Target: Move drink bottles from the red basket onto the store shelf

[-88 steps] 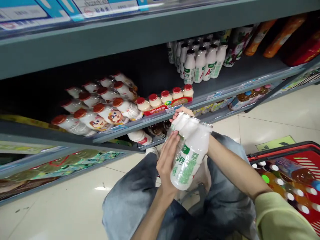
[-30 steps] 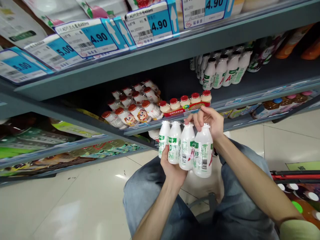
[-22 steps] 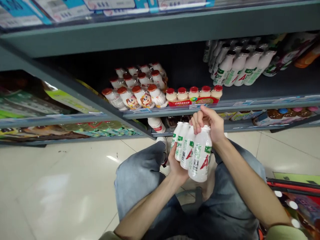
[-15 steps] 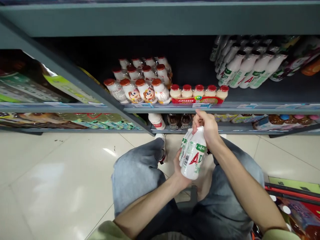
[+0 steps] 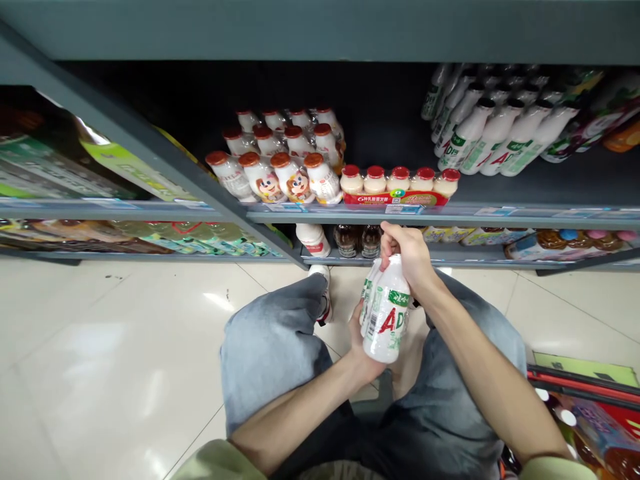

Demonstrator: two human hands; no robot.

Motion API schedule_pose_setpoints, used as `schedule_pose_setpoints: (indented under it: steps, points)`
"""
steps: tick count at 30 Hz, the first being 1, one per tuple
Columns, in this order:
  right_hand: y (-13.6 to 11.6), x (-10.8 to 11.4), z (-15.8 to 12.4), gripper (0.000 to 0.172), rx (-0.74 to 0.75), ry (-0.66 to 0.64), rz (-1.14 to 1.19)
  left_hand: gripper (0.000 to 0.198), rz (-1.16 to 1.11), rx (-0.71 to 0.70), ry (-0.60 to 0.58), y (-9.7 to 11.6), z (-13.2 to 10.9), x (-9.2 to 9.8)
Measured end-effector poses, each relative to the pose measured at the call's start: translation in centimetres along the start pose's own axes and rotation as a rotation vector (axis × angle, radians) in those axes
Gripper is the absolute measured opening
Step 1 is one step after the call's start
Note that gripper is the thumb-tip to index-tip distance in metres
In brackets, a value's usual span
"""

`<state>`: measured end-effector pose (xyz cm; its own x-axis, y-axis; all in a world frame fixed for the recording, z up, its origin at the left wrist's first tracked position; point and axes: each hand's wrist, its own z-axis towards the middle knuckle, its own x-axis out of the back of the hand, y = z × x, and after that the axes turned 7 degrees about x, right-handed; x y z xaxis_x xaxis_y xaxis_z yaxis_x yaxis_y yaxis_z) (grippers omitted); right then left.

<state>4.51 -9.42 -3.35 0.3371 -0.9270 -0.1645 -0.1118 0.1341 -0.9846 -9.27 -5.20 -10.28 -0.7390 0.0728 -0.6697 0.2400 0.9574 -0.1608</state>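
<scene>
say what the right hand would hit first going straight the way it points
The right hand would probably meet the shelf's front edge, just below the red-banded bottle pack, though depth is unclear.

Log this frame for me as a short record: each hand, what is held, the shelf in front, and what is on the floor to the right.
Left hand: supporting the held pack's side and lower part
Right hand: fingers curled at the pack's top
Held: wrapped pack of white bottles, green band and red "A" on label, tilted
Shelf, left to right: orange-capped bottles; red-capped pack; dark-topped white bottles
Floor right: red-and-black basket holding drinks, partly out of frame
</scene>
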Motion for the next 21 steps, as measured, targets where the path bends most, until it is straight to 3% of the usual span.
schedule_pose_setpoints:
  steps: [9,16,21]
  points:
    - [-0.9,0.5,0.2,0.051,-0.015,0.000,0.040,0.031,0.010,0.056,-0.136,0.2,-0.7,-0.8]
    - [-2.8,2.9,0.7,0.047,0.015,-0.028,0.340,0.039,0.116,-0.053,-0.310,1.2,-1.4,-1.7]
    - [-3.9,4.3,1.0,0.048,0.084,-0.018,0.493,0.038,0.178,-0.145,-0.358,2.1,-2.5,-2.9]
